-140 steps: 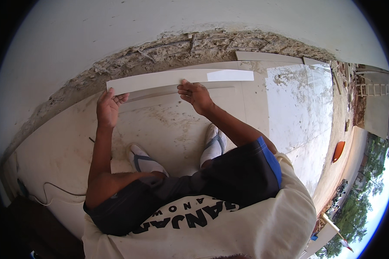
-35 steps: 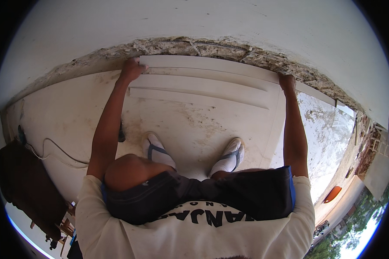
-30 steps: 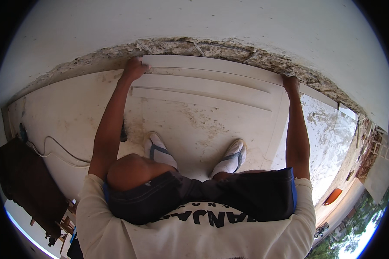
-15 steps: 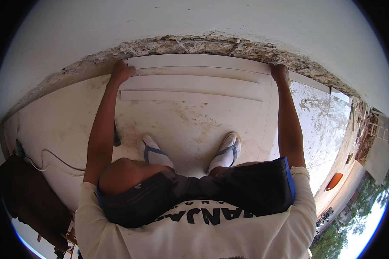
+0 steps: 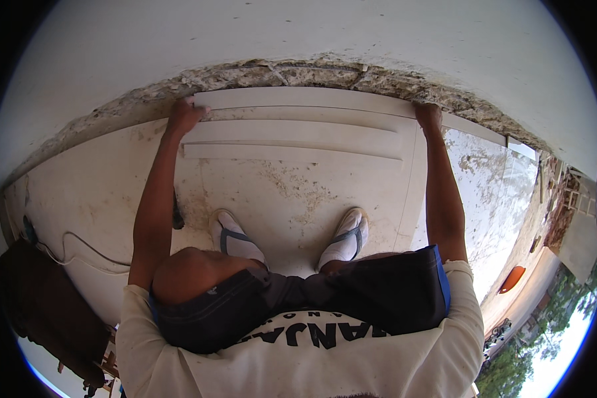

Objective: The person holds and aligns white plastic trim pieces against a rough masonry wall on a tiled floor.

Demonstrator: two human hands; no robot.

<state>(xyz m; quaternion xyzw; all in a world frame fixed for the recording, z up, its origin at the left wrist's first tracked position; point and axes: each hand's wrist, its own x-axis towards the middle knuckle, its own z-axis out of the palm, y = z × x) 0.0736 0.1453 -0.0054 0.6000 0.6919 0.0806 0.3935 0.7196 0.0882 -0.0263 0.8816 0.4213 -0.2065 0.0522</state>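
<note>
A long off-white tile strip [image 5: 305, 98] lies along the foot of the wall, against a chipped, broken groove [image 5: 278, 73]. My left hand [image 5: 187, 115] is closed on the strip's left end. My right hand [image 5: 428, 117] grips it at the right end, fingers curled over it and partly hidden. Two similar loose strips [image 5: 288, 129] rest parallel on the floor just nearer me, and another short run of strip [image 5: 477, 129] continues to the right of my right hand.
My sandalled feet [image 5: 239, 242] are on the dusty pale floor tiles [image 5: 298, 192]. A cable [image 5: 93, 245] and a dark wooden piece of furniture [image 5: 40, 298] sit at left. A glossier floor patch [image 5: 471, 186] lies right, with an orange object [image 5: 513, 279], rubble and greenery beyond.
About five seconds ago the strip was held farther left with my fingers under it; now it sits at the wall's foot between both hands. In the last second the hands stay nearly still.
</note>
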